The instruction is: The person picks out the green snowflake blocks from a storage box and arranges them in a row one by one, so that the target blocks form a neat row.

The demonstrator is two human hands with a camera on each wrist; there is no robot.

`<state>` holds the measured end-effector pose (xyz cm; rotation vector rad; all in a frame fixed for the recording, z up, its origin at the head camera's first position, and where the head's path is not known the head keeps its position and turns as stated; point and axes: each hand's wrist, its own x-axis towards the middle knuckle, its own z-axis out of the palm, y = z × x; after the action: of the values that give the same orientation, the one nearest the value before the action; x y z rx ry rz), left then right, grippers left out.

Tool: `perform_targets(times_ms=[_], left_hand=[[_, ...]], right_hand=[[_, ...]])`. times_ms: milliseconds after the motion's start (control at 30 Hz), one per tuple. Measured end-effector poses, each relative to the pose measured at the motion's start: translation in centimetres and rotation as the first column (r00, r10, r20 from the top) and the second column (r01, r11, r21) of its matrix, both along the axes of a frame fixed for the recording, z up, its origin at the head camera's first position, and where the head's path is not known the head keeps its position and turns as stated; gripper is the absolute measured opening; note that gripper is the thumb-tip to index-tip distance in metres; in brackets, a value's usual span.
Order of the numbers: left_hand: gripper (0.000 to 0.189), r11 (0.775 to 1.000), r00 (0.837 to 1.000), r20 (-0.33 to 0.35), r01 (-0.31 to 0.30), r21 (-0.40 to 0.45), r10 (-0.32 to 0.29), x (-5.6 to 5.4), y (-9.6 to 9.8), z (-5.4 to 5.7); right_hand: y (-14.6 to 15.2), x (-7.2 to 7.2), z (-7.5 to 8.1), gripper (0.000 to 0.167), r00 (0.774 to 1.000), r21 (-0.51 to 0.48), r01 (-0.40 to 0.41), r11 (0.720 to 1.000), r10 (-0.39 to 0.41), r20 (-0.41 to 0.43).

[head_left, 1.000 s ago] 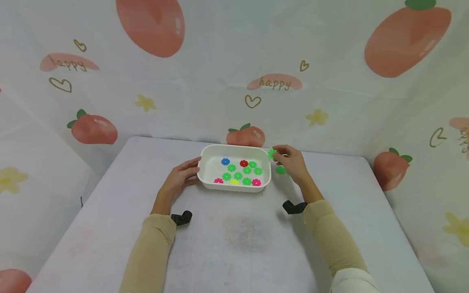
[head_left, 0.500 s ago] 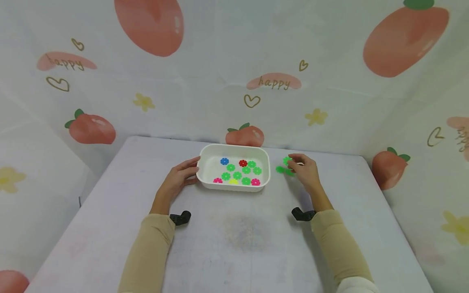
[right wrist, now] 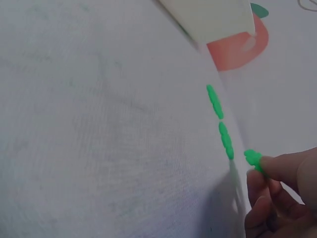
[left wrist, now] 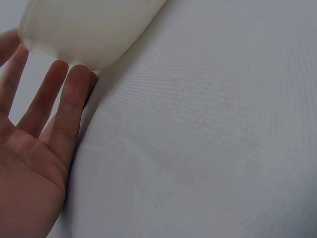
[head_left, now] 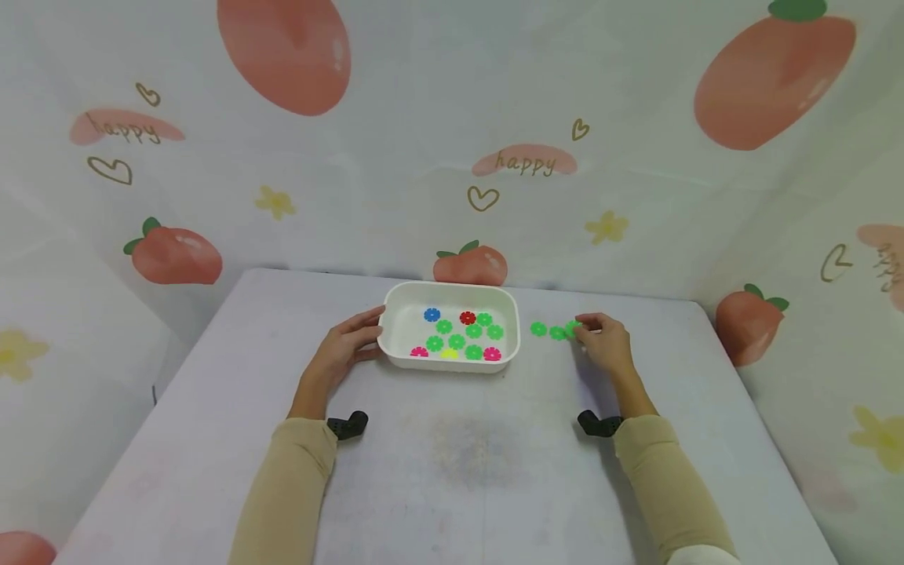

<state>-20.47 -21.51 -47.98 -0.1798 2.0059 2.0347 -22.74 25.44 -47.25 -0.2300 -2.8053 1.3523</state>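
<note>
A white tray [head_left: 388,357] with rounded corners holds several flower-shaped plastic discs, mostly green [head_left: 457,341], with blue [head_left: 432,315], red [head_left: 468,318], pink and yellow ones among them. My left hand [head_left: 339,351] touches the tray's left end, and the left wrist view shows its extended fingers [left wrist: 69,111] against the outer wall. To the right of the tray, my right hand [head_left: 606,345] pinches a green flower-shaped disc [right wrist: 253,158] between thumb and fingers, low over the table. Two more green discs [head_left: 539,329] lie flat on the table between tray and right hand.
The table [head_left: 452,502] has a pale cloth with a faint brownish stain in the middle. Behind it hangs a white backdrop [head_left: 395,157] printed with peaches, hearts and flowers. Black wrist devices [head_left: 348,425] sit at both cuffs.
My right hand has moved away from the tray's right end, rightward and nearer. A second green disc has come to lie beside the first, and the hand holds another. The left hand stays put.
</note>
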Motion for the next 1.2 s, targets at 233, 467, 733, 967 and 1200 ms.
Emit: perform_targets(times_ms=[233, 467, 733, 967, 1200], left_hand=[[0.053, 1.000, 1.000, -0.014, -0.008, 0.021, 0.009, 0.24, -0.03, -0.10], [0.053, 1.000, 1.000, -0.017, -0.010, 0.017, 0.010, 0.24, 0.13, 0.03], [0.051, 0.999, 1.000, -0.007, -0.023, 0.028, 0.023, 0.22, 0.05, -0.02], [0.054, 1.000, 1.000, -0.017, -0.007, 0.019, 0.008, 0.28, -0.01, -0.05], [0.054, 1.000, 1.000, -0.014, -0.006, 0.026, 0.007, 0.27, 0.00, -0.02]], right_hand=[[-0.04, 0.12, -0.04, 0.033, 1.000, 0.086, -0.009, 0.996, 0.009, 0.010], [-0.23, -0.03, -0.07, 0.031, 1.000, 0.120, -0.007, 0.993, 0.007, -0.005], [-0.42, -0.34, -0.09, 0.030, 0.999, 0.132, -0.041, 0.990, 0.044, -0.020], [-0.67, -0.59, -0.12, 0.030, 0.998, 0.179, -0.062, 0.982, 0.065, -0.011], [-0.67, -0.69, -0.02, 0.028, 0.994, 0.237, -0.098, 0.967, 0.105, -0.017]])
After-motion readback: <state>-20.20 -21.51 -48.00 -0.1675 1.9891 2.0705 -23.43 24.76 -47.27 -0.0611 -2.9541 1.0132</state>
